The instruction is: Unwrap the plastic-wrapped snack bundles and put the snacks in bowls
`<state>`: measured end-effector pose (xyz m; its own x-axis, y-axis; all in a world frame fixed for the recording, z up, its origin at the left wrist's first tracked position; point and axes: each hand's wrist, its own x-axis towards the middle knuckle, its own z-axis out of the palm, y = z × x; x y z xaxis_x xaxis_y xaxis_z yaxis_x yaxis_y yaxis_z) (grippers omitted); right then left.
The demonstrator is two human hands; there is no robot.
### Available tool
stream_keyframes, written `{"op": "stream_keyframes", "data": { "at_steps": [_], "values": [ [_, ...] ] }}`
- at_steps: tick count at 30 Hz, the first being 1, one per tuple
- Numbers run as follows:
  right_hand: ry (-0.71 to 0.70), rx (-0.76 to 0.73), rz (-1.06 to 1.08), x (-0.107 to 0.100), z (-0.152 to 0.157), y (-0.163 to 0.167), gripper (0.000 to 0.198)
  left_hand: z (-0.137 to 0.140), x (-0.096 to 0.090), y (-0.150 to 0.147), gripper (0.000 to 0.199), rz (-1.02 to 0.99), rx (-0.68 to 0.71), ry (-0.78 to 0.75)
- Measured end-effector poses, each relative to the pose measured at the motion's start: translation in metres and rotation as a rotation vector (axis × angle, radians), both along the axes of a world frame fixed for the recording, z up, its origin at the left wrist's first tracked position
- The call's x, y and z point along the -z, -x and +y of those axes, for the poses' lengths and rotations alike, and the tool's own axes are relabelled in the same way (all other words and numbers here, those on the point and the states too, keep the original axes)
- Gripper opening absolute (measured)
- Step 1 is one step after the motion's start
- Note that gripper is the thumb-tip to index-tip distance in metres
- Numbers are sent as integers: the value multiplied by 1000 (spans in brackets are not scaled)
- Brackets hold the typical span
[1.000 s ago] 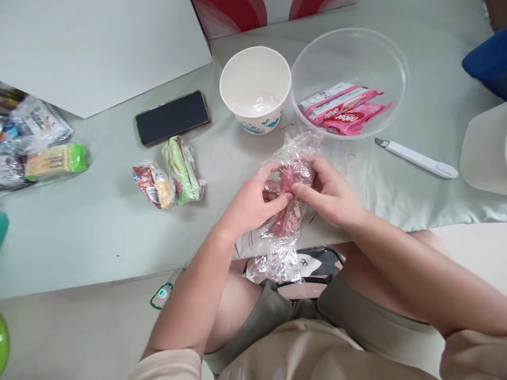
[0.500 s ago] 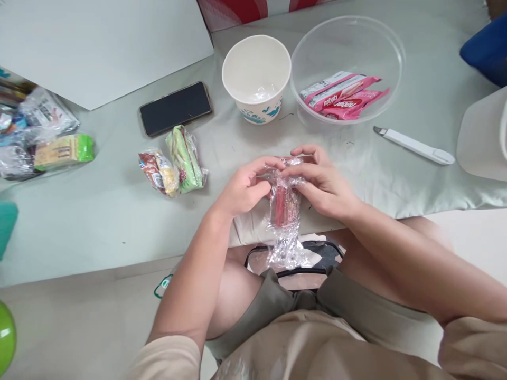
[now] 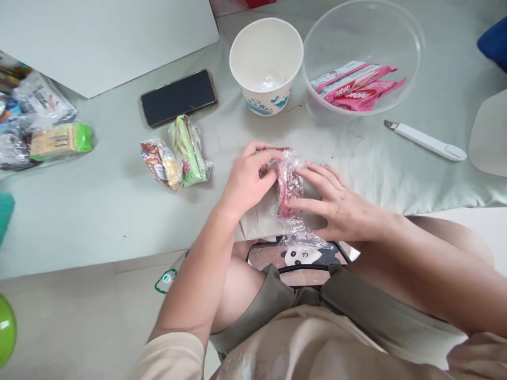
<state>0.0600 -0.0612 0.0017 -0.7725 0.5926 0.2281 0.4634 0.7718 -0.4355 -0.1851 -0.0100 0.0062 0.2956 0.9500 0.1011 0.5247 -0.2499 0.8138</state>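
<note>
A red snack packet (image 3: 291,184) in clear plastic wrap lies at the table's front edge, the loose end of the wrap (image 3: 299,235) hanging over it. My left hand (image 3: 253,171) pinches the packet's upper left side between thumb and fingers. Spread fingers of my right hand (image 3: 336,206) touch the wrap from the right side. Beyond them stand a white paper cup (image 3: 265,63) with clear plastic inside and a clear round bowl (image 3: 415,58) holding pink nabati wafer packs (image 3: 360,89).
Two wrapped snack bundles (image 3: 176,153) lie left of my hands, below a phone (image 3: 179,98). A white utility knife (image 3: 428,141) with its blade tip out lies right. More wrapped snacks (image 3: 47,121) sit far left beside a white box (image 3: 106,37).
My right hand has moved off the packet's top, down and right, with its fingers spreading. My left hand stays on the packet. The view has shifted slightly.
</note>
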Motion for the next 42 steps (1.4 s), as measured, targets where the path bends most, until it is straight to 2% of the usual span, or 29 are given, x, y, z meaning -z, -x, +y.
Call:
{"op": "stream_keyframes", "data": {
  "at_steps": [4,6,7,11,17,20,22,25,29,31,34,37,40,42],
  "values": [
    [-43,4,121,-5,4,11,36,2,0,-2,38,35,15,10],
    [-68,43,202,-7,10,12,15,2,1,-2,39,40,25,18],
    [-72,76,236,-8,14,12,11,2,1,-2,39,39,30,24],
    [22,267,272,-8,23,13,18,1,0,1,42,28,64,80],
    [176,484,212,-4,28,22,11,-2,-7,10,41,-60,217,221],
    [172,551,178,-2,31,24,16,-7,-10,4,52,24,158,213],
    [161,557,167,-1,32,22,21,-11,-11,-2,52,69,111,166],
    [150,503,168,0,31,15,29,-14,-11,-9,38,45,118,94],
    [105,385,120,-11,28,-5,34,-16,-6,-15,23,-56,153,122],
    [40,406,112,-22,26,-21,31,-14,-3,-18,22,-89,138,147],
    [-47,669,92,-38,24,-50,23,-11,2,-24,21,-111,65,138],
    [-44,944,-26,-38,25,-77,29,-6,4,-28,20,-120,-15,94],
    [-1,1009,-127,-23,28,-95,41,-3,3,-30,18,-112,-33,40],
    [4,994,-151,-13,29,-101,39,-1,2,-31,18,-92,-15,11]
  ]
}}
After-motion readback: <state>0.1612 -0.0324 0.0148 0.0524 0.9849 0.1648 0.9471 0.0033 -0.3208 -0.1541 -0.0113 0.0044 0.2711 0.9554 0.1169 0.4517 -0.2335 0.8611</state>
